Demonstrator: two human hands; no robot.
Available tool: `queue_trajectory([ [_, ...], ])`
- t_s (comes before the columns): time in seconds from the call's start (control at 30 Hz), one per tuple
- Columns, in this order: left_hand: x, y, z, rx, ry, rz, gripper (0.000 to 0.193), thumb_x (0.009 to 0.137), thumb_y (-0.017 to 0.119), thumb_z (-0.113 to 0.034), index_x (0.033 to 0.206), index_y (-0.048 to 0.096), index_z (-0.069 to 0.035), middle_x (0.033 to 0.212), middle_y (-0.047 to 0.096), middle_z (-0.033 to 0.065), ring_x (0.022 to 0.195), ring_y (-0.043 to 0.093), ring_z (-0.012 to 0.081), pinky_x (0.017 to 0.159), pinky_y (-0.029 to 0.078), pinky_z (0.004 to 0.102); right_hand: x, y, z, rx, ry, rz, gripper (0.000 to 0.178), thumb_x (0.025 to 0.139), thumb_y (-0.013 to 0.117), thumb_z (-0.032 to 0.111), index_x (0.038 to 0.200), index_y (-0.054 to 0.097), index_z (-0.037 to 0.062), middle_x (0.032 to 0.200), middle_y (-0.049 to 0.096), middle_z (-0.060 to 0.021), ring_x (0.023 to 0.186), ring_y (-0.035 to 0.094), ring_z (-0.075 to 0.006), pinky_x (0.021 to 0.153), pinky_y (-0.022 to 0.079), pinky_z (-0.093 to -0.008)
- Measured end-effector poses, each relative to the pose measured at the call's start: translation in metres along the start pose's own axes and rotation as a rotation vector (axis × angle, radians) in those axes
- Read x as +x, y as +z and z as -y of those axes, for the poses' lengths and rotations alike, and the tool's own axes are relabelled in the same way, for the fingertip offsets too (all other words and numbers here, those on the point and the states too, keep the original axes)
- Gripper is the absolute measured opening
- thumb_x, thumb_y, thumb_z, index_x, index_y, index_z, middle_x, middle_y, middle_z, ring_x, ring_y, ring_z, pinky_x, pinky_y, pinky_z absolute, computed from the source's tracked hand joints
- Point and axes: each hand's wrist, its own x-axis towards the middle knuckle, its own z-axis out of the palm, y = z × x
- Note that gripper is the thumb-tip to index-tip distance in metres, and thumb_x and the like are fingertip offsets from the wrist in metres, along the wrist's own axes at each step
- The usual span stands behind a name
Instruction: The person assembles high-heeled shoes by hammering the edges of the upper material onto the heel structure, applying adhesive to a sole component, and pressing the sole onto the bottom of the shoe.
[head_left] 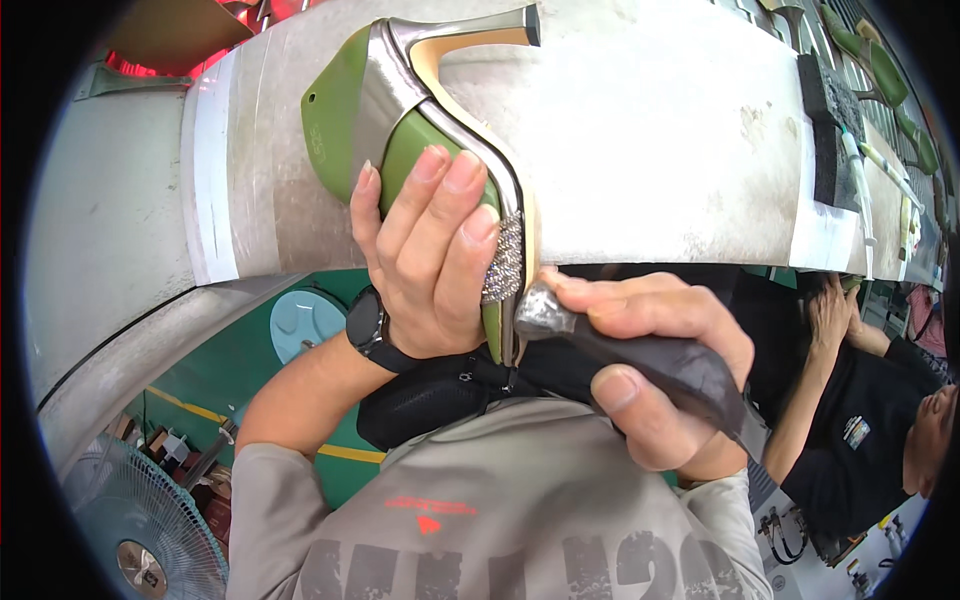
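A high-heeled shoe [395, 85] in metallic silver, mounted on a green shoe last [340, 125], lies on its side with its heel at the top and its toe pointing toward me. My left hand [425, 265] wraps round its forepart, the fingers over the green last. Beside those fingertips, a glittering stone-covered band [506, 262] crosses the shoe. In my right hand [665, 320] is a hammer with a dark handle [650, 365]. Its rounded metal head [545, 310] sits against the sole edge near the toe, and my fingers reach over the head.
A pale, worn work surface [650, 140] spans the far side. On its right are dark foam blocks [830, 130], pens [860, 185] and more green lasts [880, 70]. A co-worker [850, 430] is at the right. A fan [140, 530] and blue stool [305, 325] stand lower left.
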Motion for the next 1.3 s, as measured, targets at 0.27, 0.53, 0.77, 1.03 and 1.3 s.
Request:
queue_trajectory([
  [0.27, 0.000, 0.007, -0.003, -0.009, -0.034, -0.081, 0.046, 0.102, 0.061, -0.036, 0.135, 0.050, -0.006, 0.136, 0.062, 0.0167, 0.128, 0.061, 0.0350, 0.118, 0.031, 0.0626, 0.073, -0.006, 0.043, -0.091, 0.401, -0.035, 0.038, 0.082, 0.072, 0.018, 0.109, 0.064, -0.0067, 0.113, 0.073, -0.0250, 0.106, 0.070, -0.0274, 0.101, 0.052, -0.0385],
  [0.53, 0.006, 0.002, -0.003, -0.028, -0.041, -0.078, 0.033, 0.101, 0.060, -0.013, 0.132, 0.053, -0.006, 0.134, 0.065, 0.0164, 0.126, 0.063, 0.0333, 0.117, 0.034, 0.0603, 0.034, -0.006, 0.035, -0.319, 0.023, 0.162, 0.032, 0.084, 0.076, 0.010, 0.109, 0.065, -0.0074, 0.112, 0.072, -0.0280, 0.109, 0.071, -0.0331, 0.102, 0.053, -0.0417],
  [0.77, 0.000, -0.012, 0.005, 0.063, 0.061, 0.084, 0.080, 0.093, 0.072, -0.045, 0.148, 0.037, 0.000, 0.144, 0.052, 0.0267, 0.134, 0.055, 0.0435, 0.118, 0.028, 0.0626, -0.016, 0.019, 0.015, -0.532, -0.246, 0.228, 0.027, 0.080, 0.079, 0.006, 0.101, 0.070, -0.0068, 0.104, 0.075, -0.0275, 0.100, 0.076, -0.0398, 0.086, 0.062, -0.0404],
  [1.03, -0.005, -0.004, 0.003, -0.007, 0.031, 0.020, 0.085, 0.090, 0.076, -0.046, 0.149, 0.036, -0.001, 0.147, 0.050, 0.0280, 0.138, 0.051, 0.0459, 0.121, 0.023, 0.0639, -0.044, 0.005, 0.026, -0.095, 0.032, -0.131, 0.041, 0.093, 0.073, 0.020, 0.120, 0.060, -0.0071, 0.119, 0.069, -0.0339, 0.113, 0.070, -0.0407, 0.102, 0.055, -0.0468],
  [1.3, 0.002, 0.005, -0.006, -0.014, -0.078, -0.102, 0.049, 0.106, 0.056, -0.042, 0.138, 0.048, -0.006, 0.139, 0.061, 0.0192, 0.132, 0.059, 0.0360, 0.120, 0.026, 0.0648, 0.027, 0.032, 0.025, -0.244, 0.029, -0.245, 0.031, 0.092, 0.066, 0.022, 0.107, 0.065, -0.0050, 0.111, 0.074, -0.0217, 0.093, 0.068, -0.0200, 0.082, 0.052, -0.0292],
])
